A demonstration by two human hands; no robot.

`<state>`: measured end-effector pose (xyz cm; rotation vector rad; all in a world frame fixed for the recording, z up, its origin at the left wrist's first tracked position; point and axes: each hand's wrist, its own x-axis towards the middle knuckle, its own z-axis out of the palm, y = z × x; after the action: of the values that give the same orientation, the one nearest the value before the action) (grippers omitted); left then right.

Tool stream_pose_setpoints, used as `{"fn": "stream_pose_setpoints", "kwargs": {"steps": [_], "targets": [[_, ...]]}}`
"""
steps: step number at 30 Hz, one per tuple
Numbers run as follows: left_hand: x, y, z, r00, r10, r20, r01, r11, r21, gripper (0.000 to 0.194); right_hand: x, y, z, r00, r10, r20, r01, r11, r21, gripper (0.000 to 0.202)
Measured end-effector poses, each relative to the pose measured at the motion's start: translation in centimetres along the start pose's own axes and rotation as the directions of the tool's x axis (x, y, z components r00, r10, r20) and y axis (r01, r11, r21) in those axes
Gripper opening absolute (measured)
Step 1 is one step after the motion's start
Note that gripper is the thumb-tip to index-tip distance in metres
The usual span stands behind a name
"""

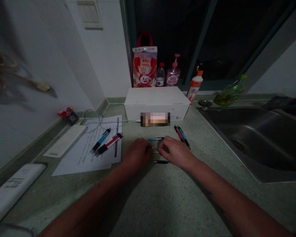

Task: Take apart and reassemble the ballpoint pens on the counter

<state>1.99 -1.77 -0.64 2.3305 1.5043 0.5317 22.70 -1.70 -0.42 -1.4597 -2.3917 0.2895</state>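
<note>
My left hand [138, 152] and my right hand [175, 152] face each other low over the counter, fingers pinched. Between their fingertips runs a thin pale rod that looks like a pen refill [156, 152]; its ends are hidden by the fingers. Just beyond lies a blue pen barrel [155, 139], its right end close to my right fingers. Nearer to me rests a black pen part [162, 162] with a thin pointed end to the left. Right of my right hand lie a red pen [179, 133] and a blue pen [183, 135], side by side.
Printed paper [88, 161] on the left bears a blue-black pen [101, 141] and red-black pens [110, 143]. A white box [155, 97] stands behind a blurred-out device [155, 119] with a cable. White power banks or strips [65, 141] lie left; a steel sink [261, 141] is right.
</note>
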Motion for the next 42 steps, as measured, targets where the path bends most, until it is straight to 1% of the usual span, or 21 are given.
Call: {"fn": "stream_pose_setpoints", "kwargs": {"steps": [2,4,7,9,12,14,19,24,29,33,36,38,40,42], "targets": [[0.3,0.0,0.1,0.999,-0.025,-0.021,0.025,1.000,0.001,0.012,0.5,0.2,0.1,0.996,-0.018,-0.086,0.015,0.999,-0.029,0.010],[0.7,0.0,0.3,0.998,-0.054,-0.015,0.054,0.999,0.006,0.011,1.0,0.4,0.3,0.990,-0.056,-0.127,0.048,0.996,-0.071,0.018],[1.0,0.1,0.3,0.997,-0.071,0.004,0.071,0.997,0.011,0.011,1.4,0.5,0.8,0.993,-0.080,-0.092,0.066,0.987,-0.146,0.025],[1.0,0.2,0.2,0.998,-0.063,0.022,0.063,0.998,0.025,0.011,1.5,0.5,0.9,0.995,-0.078,-0.063,0.065,0.981,-0.183,0.022],[1.0,0.2,0.0,0.997,-0.057,0.047,0.054,0.996,0.065,0.013,1.4,0.5,0.8,0.996,-0.076,-0.050,0.063,0.975,-0.212,0.016],[1.1,-0.1,-0.2,0.997,-0.063,0.046,0.059,0.994,0.087,0.015,1.3,0.5,0.6,0.997,-0.065,-0.040,0.055,0.974,-0.220,0.013],[1.2,-0.5,-0.6,0.995,-0.092,0.031,0.089,0.991,0.096,0.015,1.1,0.5,0.4,0.998,-0.063,-0.023,0.057,0.977,-0.207,0.010],[1.3,-0.4,-0.4,0.994,-0.101,0.048,0.096,0.991,0.093,0.014,1.0,0.2,0.5,0.997,-0.068,-0.025,0.063,0.982,-0.177,0.009],[1.2,-0.6,0.1,0.995,-0.097,0.036,0.096,0.995,0.027,0.013,0.9,0.0,0.9,0.992,-0.122,-0.037,0.115,0.981,-0.158,0.010],[1.3,-0.8,0.3,0.997,-0.072,0.001,0.072,0.997,-0.032,0.013,0.8,0.0,1.1,0.986,-0.158,-0.046,0.151,0.981,-0.123,0.010],[1.2,-0.9,0.4,0.994,-0.107,-0.030,0.102,0.987,-0.122,0.012,0.8,0.1,1.0,0.988,-0.135,-0.077,0.130,0.990,-0.056,0.010],[1.1,-0.8,0.2,0.990,-0.132,-0.051,0.122,0.979,-0.165,0.016,0.8,0.3,0.8,0.990,-0.101,-0.102,0.098,0.994,-0.039,0.010],[0.8,-0.8,-0.1,0.994,-0.103,-0.047,0.095,0.985,-0.143,0.019,0.7,0.5,0.6,0.991,-0.070,-0.116,0.064,0.996,-0.055,0.011],[0.6,-0.6,-0.4,1.000,-0.025,0.004,0.025,0.998,-0.057,0.014,0.7,0.8,0.4,0.992,-0.046,-0.119,0.037,0.996,-0.076,0.010]]}}
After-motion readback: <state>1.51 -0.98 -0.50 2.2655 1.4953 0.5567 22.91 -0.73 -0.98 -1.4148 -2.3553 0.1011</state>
